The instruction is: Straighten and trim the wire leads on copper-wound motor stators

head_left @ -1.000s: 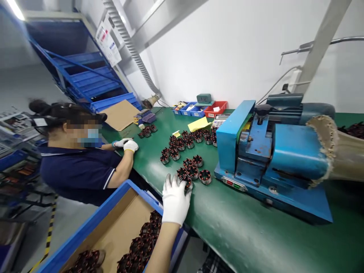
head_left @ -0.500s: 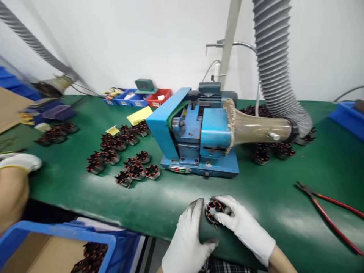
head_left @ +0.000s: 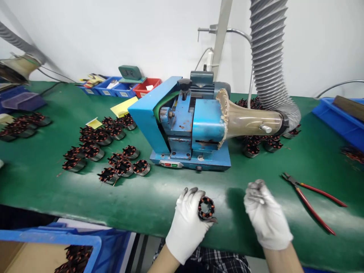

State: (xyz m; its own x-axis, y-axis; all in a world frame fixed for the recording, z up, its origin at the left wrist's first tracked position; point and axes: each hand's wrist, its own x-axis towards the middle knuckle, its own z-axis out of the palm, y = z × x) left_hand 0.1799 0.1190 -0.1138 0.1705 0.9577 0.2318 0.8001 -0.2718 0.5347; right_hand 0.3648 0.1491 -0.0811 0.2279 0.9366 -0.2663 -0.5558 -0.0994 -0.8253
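Note:
My left hand, in a white glove with darkened fingertips, grips a wound stator ring by its side near the front edge of the green table. The ring's open middle and copper windings face up. To the right, my right hand is raised apart from the ring, its gloved fingers drawn together and blurred; whatever they may hold is too small to make out. Red-handled pliers lie on the table right of that hand.
A blue belt machine with a grey hose stands behind my hands. Stator rings are grouped to its left, others behind its nozzle. A blue crate is at the lower left, a blue bin at right.
My right hand has let go of the ring and moved right. My left hand has closed on the ring. The view has shifted, and the other person's arm at the left is almost out of view.

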